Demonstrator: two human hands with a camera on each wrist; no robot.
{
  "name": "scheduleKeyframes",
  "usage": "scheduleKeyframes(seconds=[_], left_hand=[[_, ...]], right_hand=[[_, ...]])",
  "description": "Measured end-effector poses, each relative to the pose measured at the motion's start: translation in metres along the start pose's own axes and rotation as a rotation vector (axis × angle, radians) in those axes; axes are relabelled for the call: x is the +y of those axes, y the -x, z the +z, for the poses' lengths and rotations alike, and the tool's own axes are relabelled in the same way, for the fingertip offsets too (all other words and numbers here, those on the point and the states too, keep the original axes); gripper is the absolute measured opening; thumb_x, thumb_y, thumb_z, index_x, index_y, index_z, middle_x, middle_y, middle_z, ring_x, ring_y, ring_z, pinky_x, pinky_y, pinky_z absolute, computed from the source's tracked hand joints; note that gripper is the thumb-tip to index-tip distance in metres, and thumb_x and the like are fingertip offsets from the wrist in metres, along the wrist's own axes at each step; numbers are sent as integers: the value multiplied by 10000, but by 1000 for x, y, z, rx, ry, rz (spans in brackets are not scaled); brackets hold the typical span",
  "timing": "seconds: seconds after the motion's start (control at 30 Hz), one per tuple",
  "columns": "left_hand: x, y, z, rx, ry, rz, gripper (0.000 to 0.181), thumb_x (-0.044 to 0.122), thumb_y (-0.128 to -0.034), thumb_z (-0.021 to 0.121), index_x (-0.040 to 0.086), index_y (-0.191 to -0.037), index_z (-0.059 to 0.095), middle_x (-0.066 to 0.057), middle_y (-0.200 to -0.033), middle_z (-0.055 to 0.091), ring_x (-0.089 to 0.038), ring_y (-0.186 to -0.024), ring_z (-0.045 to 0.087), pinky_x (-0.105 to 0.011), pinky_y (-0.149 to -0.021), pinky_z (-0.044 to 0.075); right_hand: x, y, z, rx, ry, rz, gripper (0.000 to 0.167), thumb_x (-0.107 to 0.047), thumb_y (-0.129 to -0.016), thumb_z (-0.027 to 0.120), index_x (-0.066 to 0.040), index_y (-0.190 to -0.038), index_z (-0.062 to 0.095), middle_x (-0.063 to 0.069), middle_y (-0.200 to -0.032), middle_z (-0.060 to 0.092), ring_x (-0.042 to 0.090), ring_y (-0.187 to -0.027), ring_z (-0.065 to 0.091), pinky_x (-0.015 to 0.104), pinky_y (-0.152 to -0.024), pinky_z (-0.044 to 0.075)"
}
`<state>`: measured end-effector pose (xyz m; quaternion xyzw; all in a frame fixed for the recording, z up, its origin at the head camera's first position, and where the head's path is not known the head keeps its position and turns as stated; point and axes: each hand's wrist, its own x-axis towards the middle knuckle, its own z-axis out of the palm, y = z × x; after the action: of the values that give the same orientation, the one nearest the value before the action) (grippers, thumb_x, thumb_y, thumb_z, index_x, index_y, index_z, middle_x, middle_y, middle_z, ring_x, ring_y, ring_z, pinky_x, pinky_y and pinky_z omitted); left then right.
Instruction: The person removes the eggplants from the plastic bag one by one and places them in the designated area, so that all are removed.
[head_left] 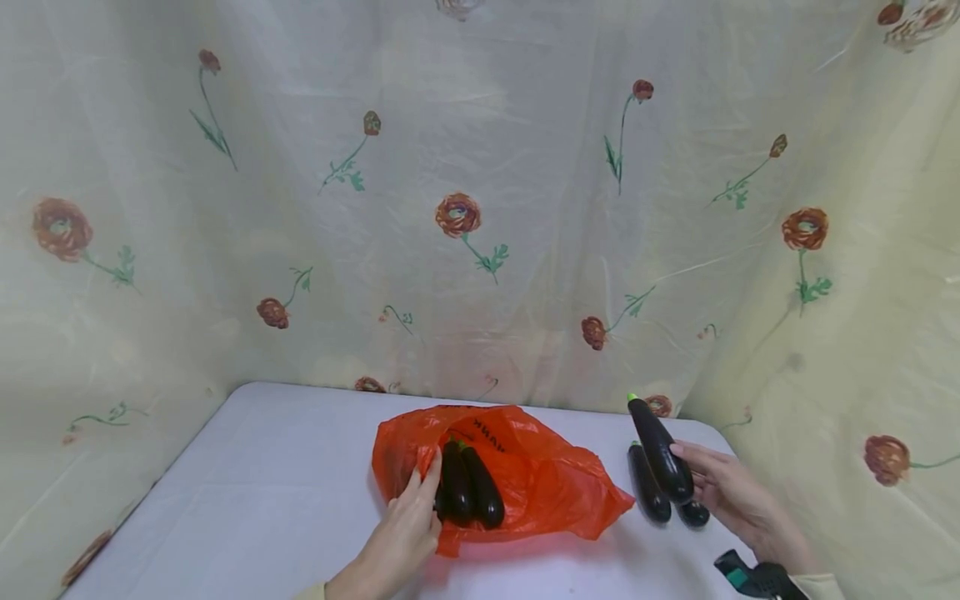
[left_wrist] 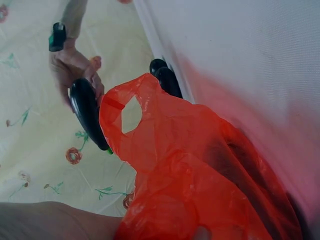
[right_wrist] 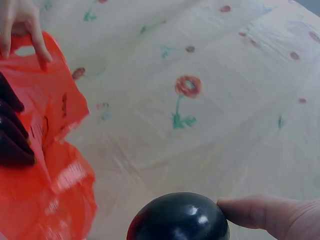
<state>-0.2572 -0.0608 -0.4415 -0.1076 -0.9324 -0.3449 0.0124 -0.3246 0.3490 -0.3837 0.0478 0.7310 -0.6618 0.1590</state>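
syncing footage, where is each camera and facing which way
Head: on the head, facing forward, down at the red bag; left hand, right hand show.
Left wrist: on that wrist, facing across the bag; both hands partly show.
Right wrist: on that wrist, facing the held eggplant; right thumb, left hand show.
Wrist views share bag and held eggplant.
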Motion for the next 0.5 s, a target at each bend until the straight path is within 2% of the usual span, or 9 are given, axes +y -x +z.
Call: scheduleKeyframes(seconds=[0.1,0.13,0.27,0.4,0.5], left_hand=[[0,0,0,8,-3,11,793,-36,-832,621,27,-1522,237,-307,-1520,277,-260,-793,616,-543,-851,515],[0,0,0,9,-4,12,794,-37,-832,622,27,-1523,236,-306,-1521,276,-242,-751,605,-534,-846,519],[0,-1,0,-2,2,-6,797,-33,-835,623,31,-1525,230,-301,-1527,268,-209,-703,581,-525,-844,523],[1,-2,1,-14,7,-30,799,-30,-839,626,42,-1529,228,-292,-1532,267,-193,-672,566,-515,-842,527],[1,-2,0,-20,12,-38,800,-29,-842,625,49,-1531,225,-291,-1533,264,-184,-653,565,-502,-831,535]], right_hand=[[3,-3,-10,7,-4,-5,761,-331,-975,544,96,-1486,177,-71,-1035,619,81,-949,600,257,-832,487],[3,-4,-14,1,-1,-10,746,-328,-980,534,96,-1481,181,-70,-1045,608,79,-954,595,258,-837,479],[7,-6,-27,18,-30,-3,594,-314,-978,541,38,-1411,336,-77,-1042,587,76,-950,584,260,-842,468],[13,-10,-42,30,-93,1,263,-280,-969,565,-98,-1158,565,-91,-991,602,76,-919,593,252,-829,488],[19,-13,-53,28,-126,0,95,-260,-969,563,-188,-972,626,-99,-950,627,69,-898,609,244,-817,498]])
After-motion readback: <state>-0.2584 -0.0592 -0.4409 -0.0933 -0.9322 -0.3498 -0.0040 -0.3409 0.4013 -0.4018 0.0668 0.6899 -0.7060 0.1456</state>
